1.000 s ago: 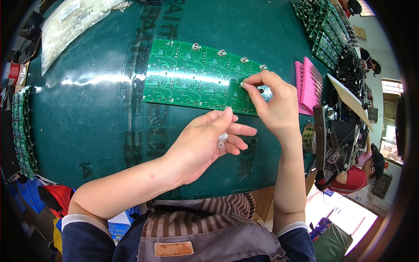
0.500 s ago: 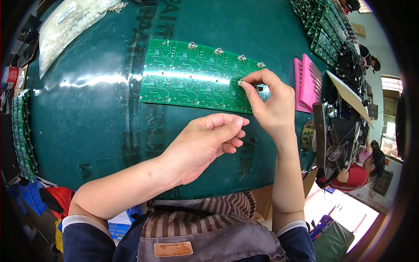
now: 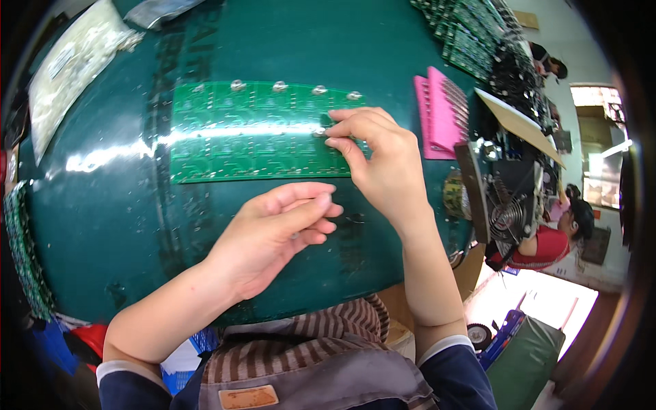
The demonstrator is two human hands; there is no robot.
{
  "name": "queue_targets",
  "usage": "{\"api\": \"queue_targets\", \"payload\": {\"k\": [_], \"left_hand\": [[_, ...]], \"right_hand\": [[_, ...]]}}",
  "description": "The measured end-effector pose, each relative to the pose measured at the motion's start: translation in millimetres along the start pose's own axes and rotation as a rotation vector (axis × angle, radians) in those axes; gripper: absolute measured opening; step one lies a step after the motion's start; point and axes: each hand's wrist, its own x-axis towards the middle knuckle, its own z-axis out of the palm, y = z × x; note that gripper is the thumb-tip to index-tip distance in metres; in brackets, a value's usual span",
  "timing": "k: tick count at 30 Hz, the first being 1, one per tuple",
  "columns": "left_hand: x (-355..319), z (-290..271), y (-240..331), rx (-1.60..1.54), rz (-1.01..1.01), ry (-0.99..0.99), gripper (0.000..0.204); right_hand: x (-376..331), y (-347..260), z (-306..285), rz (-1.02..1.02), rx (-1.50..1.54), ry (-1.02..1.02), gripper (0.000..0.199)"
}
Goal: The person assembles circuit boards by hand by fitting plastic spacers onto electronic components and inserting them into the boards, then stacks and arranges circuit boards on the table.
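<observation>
A long green circuit board (image 3: 225,160) lies on the green mat, with several small cylindrical metal parts (image 3: 279,87) standing along its far edge. My right hand (image 3: 383,154) reaches over the board's right part, thumb and forefinger pinched at a small shiny component (image 3: 319,132) on its surface. Glare and blur hide the component's exact shape and how firmly it is held. My left hand (image 3: 263,236) hovers just in front of the board's near edge, its fingers curled in and the thumb against the forefinger. A small pale bit shows inside the curl, too small to name.
A clear bag of whitish parts (image 3: 72,75) lies at the far left. Pink foam blocks (image 3: 437,116) holding rows of parts stand to the right. Circuit boards (image 3: 471,41) are stacked at the far right, near a small fan (image 3: 507,215). More boards (image 3: 27,253) line the left edge.
The view has shifted, so the board sits lower and further left. My right thumb and forefinger have parted slightly, and the small component now shows at their tips. My left hand stays curled.
</observation>
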Motion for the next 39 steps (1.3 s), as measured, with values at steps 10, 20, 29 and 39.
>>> {"api": "queue_targets", "payload": {"k": [10, 20, 29, 39], "left_hand": [[1.0, 1.0, -3.3, 0.017, -0.001, -0.001, 0.02], [3.9, 0.9, -4.2, -0.007, 0.006, -0.014, 0.021], [5.4, -9.7, -4.6, -0.137, 0.069, -0.095, 0.021], [5.1, -8.4, -6.2, -0.209, 0.062, -0.121, 0.023]], "right_hand": [[7.9, 125.1, -120.0, 0.429, -0.509, 0.034, 0.017], [11.9, 127.2, -126.9, 0.354, -0.505, 0.026, 0.014], [-35.6, -34.9, -32.9, 0.394, 0.694, -0.023, 0.015], [-43.1, -41.1, -20.0, 0.457, 0.792, -0.038, 0.015]]}}
